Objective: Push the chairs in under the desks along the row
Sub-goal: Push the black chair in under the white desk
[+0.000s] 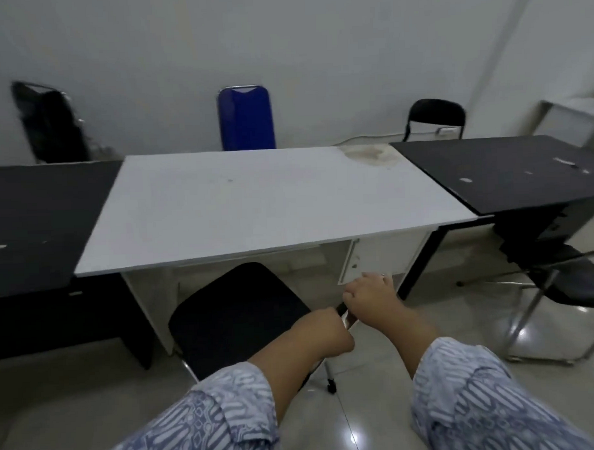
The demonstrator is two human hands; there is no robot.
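Observation:
A black padded chair stands in front of the white desk, its seat partly under the desk's front edge. My left hand and my right hand are both closed on the chair's back rail at its right side; most of the rail is hidden by my hands. Another black chair with a chrome frame stands pulled out from the black desk on the right.
A black desk adjoins the white one on the left. Across the desks stand a blue chair, a black chair and a dark chair near the wall. A white drawer unit hangs under the white desk. The floor is glossy tile.

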